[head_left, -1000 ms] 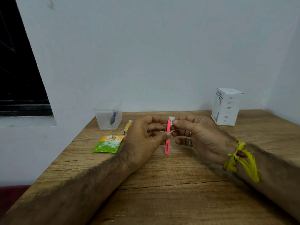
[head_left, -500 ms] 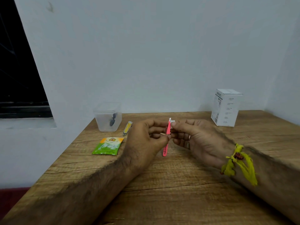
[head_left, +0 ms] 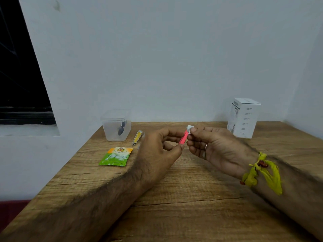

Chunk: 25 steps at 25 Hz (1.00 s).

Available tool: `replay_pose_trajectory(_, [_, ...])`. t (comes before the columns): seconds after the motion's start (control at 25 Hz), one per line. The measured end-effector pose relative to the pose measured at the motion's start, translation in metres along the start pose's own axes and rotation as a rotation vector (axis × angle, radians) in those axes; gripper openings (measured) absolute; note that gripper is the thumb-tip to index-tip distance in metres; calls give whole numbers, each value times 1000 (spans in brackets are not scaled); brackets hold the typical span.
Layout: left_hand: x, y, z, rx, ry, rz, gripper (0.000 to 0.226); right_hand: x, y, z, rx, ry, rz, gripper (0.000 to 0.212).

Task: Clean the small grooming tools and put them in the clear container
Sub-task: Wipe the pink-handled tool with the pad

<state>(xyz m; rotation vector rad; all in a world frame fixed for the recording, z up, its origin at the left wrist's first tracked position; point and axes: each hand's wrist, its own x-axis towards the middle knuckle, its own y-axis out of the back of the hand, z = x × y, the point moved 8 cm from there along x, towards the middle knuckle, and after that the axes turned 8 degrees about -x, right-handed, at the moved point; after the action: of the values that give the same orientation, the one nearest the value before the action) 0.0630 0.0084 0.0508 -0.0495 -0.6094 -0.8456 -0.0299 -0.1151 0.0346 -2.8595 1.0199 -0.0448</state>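
Now | left hand (head_left: 157,151) fingers pinch pink tool (head_left: 183,137) | right hand (head_left: 215,147) fingers pinch white wipe (head_left: 189,128)

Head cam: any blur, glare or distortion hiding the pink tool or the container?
Head view: soft, dim light, no glare; pink tool slightly blurred between both hands; container hazy, dark item inside unclear; window frame leans from wide-angle distortion.

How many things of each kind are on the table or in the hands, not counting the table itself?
Grooming tools: 3 (pink tool, yellow nail clipper, dark tool inside the container)
Clear container: 1
Green and orange sachet: 1
White box: 1
White wipe: 1
Total: 7
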Motion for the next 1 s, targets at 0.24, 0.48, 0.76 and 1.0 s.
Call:
replay_pose_trajectory(0.24, [0,0,1,-10,-17,-2,29,0,0,2,57,72,71,9])
replay_pose_trajectory(0.48, [1,1,-3,-78,1,12,26,-1,-4,8,91,39,44,11])
replay_pose_trajectory(0.76, [2,-1,-15,-266,128,-21,20,0,-7,9,82,28,-21,9])
replay_pose_trajectory(1.0, [3,3,-25,-324,206,33,12,-3,-12,8,-115,159,7,13])
